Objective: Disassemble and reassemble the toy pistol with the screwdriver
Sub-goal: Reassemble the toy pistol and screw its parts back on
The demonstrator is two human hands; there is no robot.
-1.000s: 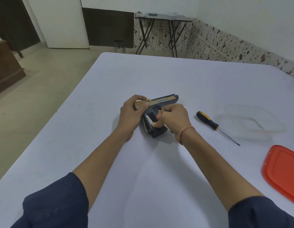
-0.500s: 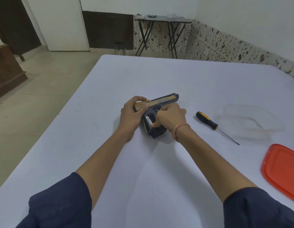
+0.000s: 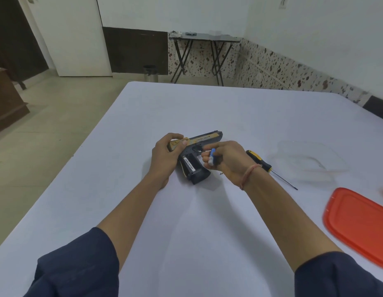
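Observation:
The toy pistol (image 3: pixel 197 155), dark grey with a tan slide, lies on its side on the white table (image 3: pixel 186 211). My left hand (image 3: pixel 167 155) grips the rear of the slide, thumb on top. A white battery (image 3: pixel 189 163) shows in the open grip. Just right of the pistol, my right hand (image 3: pixel 224 159) pinches a small blue-and-white battery (image 3: pixel 212 157), lifted off the grip. The black-and-yellow screwdriver (image 3: pixel 263 165) lies on the table to the right of my right hand, untouched. A tiny screw (image 3: pixel 221 173) lies near my right wrist.
A clear plastic container (image 3: pixel 310 161) stands to the right of the screwdriver. A red lid (image 3: pixel 362 224) lies at the table's right edge. The table's left edge drops to the floor. A folding table (image 3: pixel 203 37) stands by the far wall.
My right hand has lifted off the pistol grip and drawn right, now pinching a small battery. The grip's battery bay is uncovered. My left hand keeps its hold on the slide.

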